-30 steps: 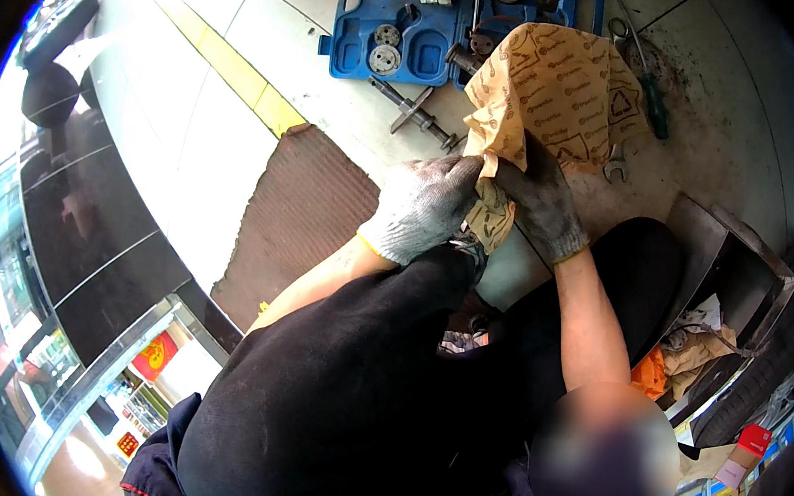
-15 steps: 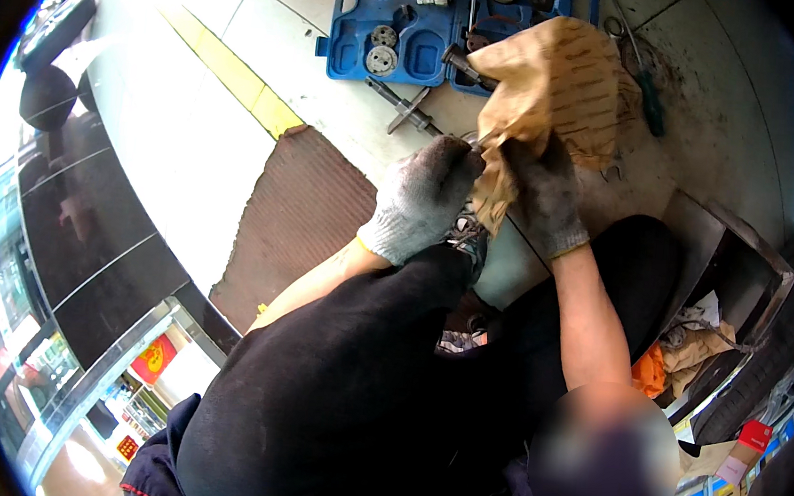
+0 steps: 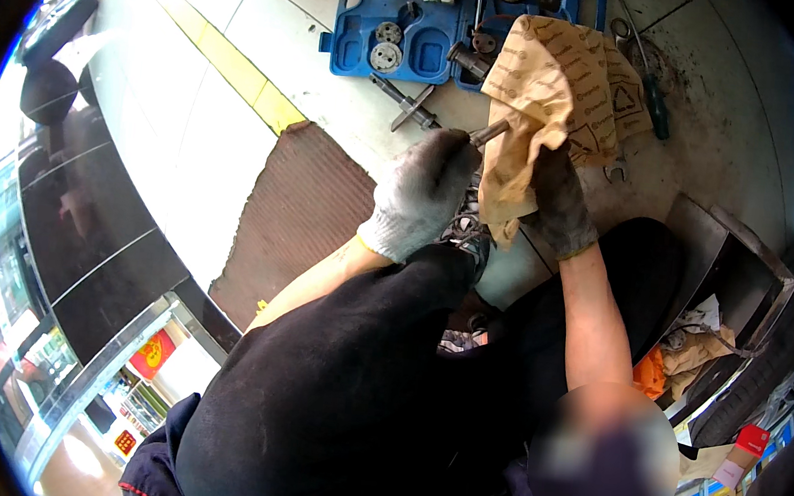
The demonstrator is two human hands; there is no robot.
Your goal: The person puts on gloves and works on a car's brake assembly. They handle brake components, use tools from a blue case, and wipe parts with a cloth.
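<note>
My left hand (image 3: 426,189), in a grey-white work glove, is closed around a short metal rod (image 3: 490,132). The rod's free end points up and right against a crumpled sheet of brown printed paper (image 3: 529,89). Gripping that paper from its right side is my right hand (image 3: 561,206), in a dirtier glove; its fingertips are partly hidden behind the folds. Just beyond my left hand, a dark metal tool with a crossbar (image 3: 408,105) lies on the floor. A dark cylindrical part (image 3: 468,60) shows at the paper's left edge.
A blue tool case (image 3: 363,42) with round metal discs lies open at the far side. Right of the paper are a screwdriver (image 3: 653,105) and a wrench end (image 3: 616,171). A brown ribbed mat (image 3: 296,211) lies left; a metal bin (image 3: 709,247) holds scraps at right.
The rod's end has come into view between my left hand and the paper. My right hand has shifted slightly right and down, and the paper hangs more spread out.
</note>
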